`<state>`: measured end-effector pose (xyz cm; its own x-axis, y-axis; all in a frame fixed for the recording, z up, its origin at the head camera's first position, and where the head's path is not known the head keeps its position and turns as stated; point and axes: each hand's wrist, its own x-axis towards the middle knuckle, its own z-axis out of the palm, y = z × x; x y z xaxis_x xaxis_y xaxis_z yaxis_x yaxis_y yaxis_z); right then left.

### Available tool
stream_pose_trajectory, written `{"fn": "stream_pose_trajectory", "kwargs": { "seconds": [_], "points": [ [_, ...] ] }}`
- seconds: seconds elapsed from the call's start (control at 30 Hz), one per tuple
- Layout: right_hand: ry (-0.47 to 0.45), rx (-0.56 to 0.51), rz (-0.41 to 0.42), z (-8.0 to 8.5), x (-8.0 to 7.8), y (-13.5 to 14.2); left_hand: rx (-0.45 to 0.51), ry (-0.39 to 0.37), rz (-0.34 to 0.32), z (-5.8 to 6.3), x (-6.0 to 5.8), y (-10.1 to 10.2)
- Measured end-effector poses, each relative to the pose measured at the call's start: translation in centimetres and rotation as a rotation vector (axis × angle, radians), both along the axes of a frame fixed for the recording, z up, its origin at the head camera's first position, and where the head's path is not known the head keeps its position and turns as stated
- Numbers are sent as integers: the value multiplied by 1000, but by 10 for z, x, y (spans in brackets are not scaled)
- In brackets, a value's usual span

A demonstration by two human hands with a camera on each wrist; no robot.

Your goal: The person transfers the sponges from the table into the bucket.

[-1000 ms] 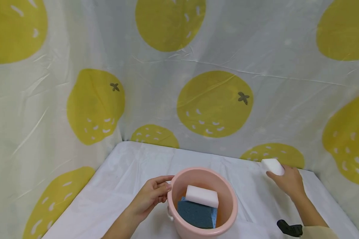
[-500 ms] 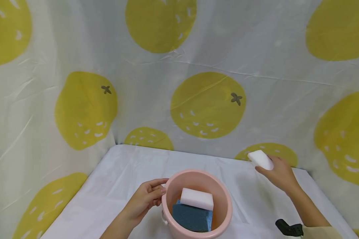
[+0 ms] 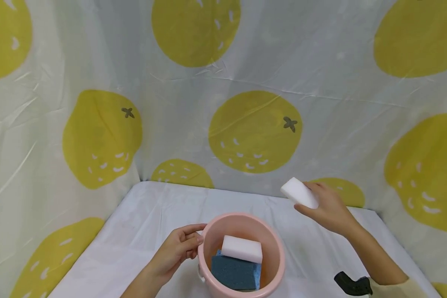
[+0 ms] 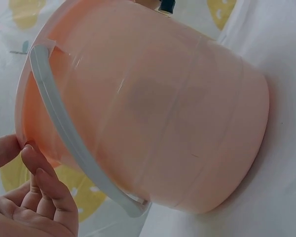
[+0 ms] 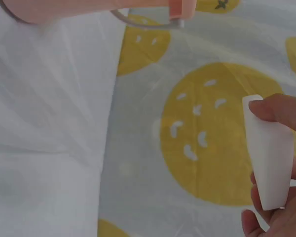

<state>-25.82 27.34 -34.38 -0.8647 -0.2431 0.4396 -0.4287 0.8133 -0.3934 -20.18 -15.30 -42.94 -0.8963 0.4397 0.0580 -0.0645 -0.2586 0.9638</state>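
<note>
A pink bucket (image 3: pixel 276 253) stands on the white-covered table, its pale handle (image 4: pixel 71 131) hanging down the side. My left hand (image 3: pixel 173 252) pinches the bucket's rim at the left between thumb and fingers. Inside the bucket lie a white sponge block (image 3: pixel 242 248) and, partly beneath it, a blue sponge with a dark scouring face (image 3: pixel 232 271). To the right of the bucket and above the table, my right hand (image 3: pixel 331 211) grips another white sponge block (image 3: pixel 299 193) by its sides. What lies lower in the bucket is hidden.
White cloth (image 3: pixel 149 215) covers the table. A curtain with yellow fruit prints (image 3: pixel 255 132) rises behind the table and along both sides. A black strap-like piece (image 3: pixel 354 284) shows near the right sleeve (image 3: pixel 395 288).
My right hand has carried the white sponge block left, nearer to the bucket, and a little higher. My left hand keeps its hold on the rim. The head view has shifted slightly.
</note>
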Motion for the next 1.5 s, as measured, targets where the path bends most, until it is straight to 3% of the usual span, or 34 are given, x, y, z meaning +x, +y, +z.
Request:
{"fn": "stream_pose_trajectory", "kwargs": {
  "seconds": [0.33,0.53,0.83,1.03,1.27,1.5],
  "points": [
    [20,64,120,17,9,-35,-4,-5,10,-4,3,-2],
    [-10,58,197,25,18,-44,-19,4,-1,0,1,-1],
    [-5,72,430,32,46,-78,-25,-2,10,2,3,-2],
    [-12,84,525,25,58,-102,-34,5,18,2,1,-2],
    [-79,89,580,15,65,-115,-42,-21,31,-1,2,-4],
    [-98,132,558,16,74,-119,-39,1,22,1,0,-4]
  ]
}}
